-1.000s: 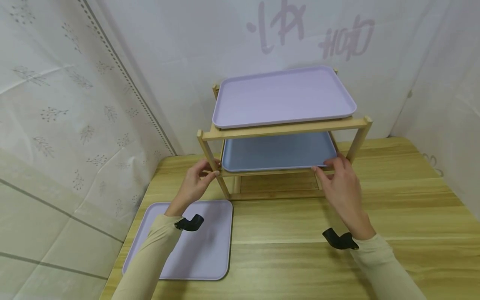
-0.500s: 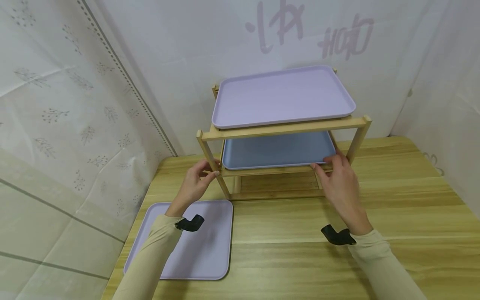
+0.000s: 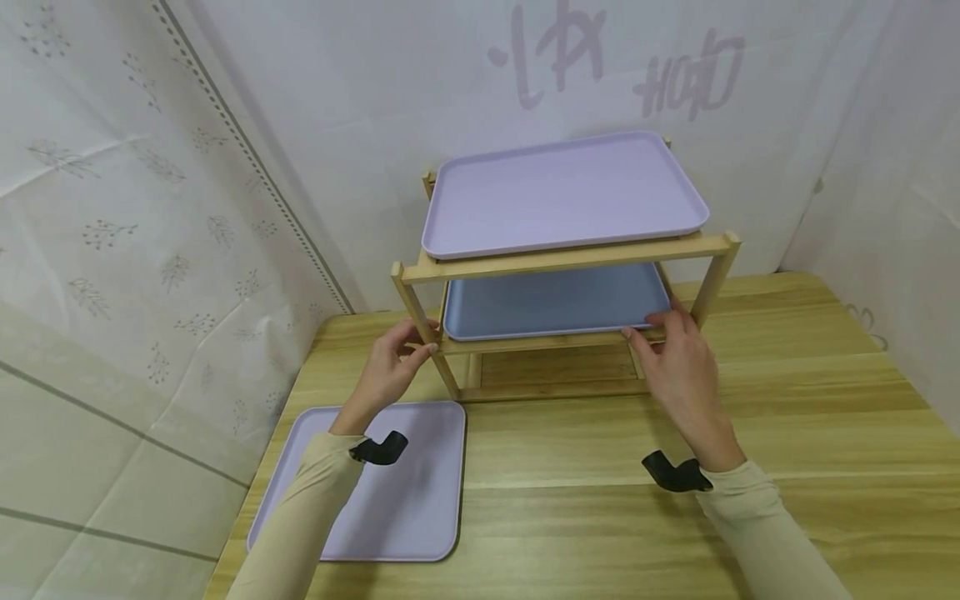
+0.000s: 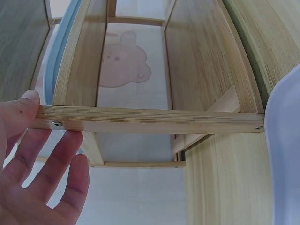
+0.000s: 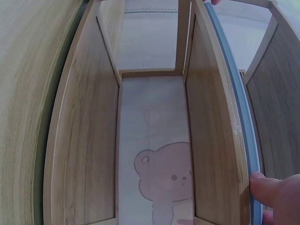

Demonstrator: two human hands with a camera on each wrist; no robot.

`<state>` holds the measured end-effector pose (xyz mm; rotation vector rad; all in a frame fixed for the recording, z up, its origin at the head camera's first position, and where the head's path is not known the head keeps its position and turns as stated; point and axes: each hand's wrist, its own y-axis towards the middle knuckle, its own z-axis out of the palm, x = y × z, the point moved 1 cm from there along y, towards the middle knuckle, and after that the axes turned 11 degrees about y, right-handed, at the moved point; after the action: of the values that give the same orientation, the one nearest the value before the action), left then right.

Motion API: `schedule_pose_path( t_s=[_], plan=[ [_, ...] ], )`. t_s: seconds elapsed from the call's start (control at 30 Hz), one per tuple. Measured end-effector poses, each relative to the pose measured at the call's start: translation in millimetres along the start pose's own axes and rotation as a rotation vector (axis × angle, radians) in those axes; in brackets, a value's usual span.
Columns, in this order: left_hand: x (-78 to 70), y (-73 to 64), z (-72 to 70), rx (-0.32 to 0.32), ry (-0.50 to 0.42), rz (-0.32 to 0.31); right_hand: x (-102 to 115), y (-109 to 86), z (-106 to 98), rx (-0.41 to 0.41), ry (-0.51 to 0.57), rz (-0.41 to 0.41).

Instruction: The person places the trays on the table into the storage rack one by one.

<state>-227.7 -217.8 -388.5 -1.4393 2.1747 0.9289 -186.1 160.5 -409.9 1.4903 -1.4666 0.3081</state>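
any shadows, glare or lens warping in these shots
Head view: a soft shadow on the lower lilac tray beside the left sleeve; left wrist view: the bottom shelf bows along its edge, likely lens distortion; right wrist view: a faint sheen on the front edge of the middle shelf under the blue tray.

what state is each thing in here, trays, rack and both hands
Upper purple tray: empty, face up on the top shelf
Blue tray: face up on the middle shelf, visible part bare
Lower purple tray: face up on the table, partly hidden by the left arm
Wooden rack: upright
Left hand: grips the rack's front left post
Right hand: holds the blue tray's front right corner
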Motion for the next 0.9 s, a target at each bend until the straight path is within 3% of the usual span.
schedule_pose_path(
  t_s=[0.43, 0.73, 0.8, 0.9],
  plan=[
    [-0.2, 0.3, 1.4, 0.013, 0.002, -0.022, -1, -1.2, -1, 0.001, -0.003, -0.022],
    [-0.6, -0.9, 0.4, 0.002, 0.015, 0.003, 1, -5.5, -7, 0.014, -0.013, -0.032],
    [-0.8, -1.2, 0.3, 0.0, 0.018, 0.006, 3, -6.9, -10, -0.007, -0.015, -0.048],
    [-1.0, -1.3, 0.3, 0.0, 0.015, 0.005, 7, -7.4, -18, -0.103, 0.004, -0.112]
  ],
)
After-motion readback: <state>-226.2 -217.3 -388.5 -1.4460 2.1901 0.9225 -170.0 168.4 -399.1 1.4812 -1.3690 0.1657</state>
